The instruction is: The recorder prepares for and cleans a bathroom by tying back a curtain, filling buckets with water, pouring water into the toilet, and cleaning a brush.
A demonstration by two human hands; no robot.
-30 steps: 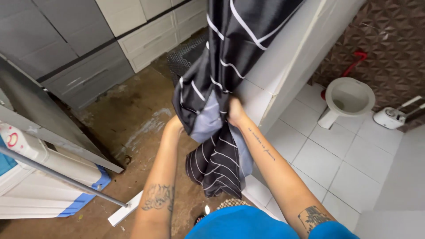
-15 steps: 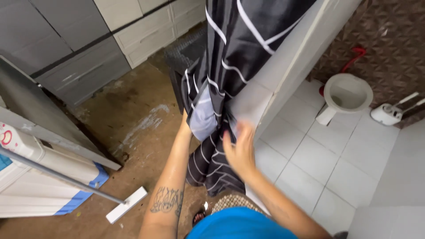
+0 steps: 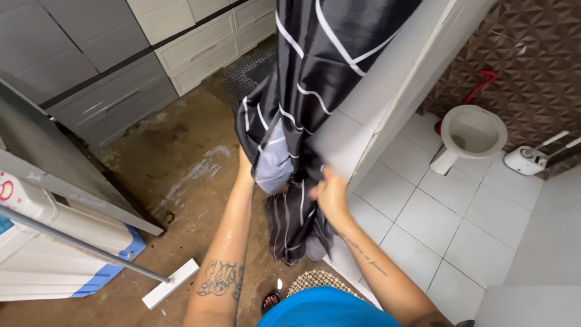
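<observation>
You are gripping the hanging striped curtain (image 3: 315, 79) with both hands (image 3: 330, 194), and its hem could be dragging onto the wet floor (image 3: 193, 175).

A wet, stained brown concrete floor (image 3: 181, 175) runs to a white tiled floor (image 3: 436, 224) on the right. On the concrete lie a flat white mop head (image 3: 170, 283) and a dark mat (image 3: 245, 69) by the drawers. A toilet (image 3: 469, 136) stands on the tiles.

Red round label (image 3: 6, 192) on white appliance (image 3: 54, 248), far left; no packages, signs, screens.
</observation>
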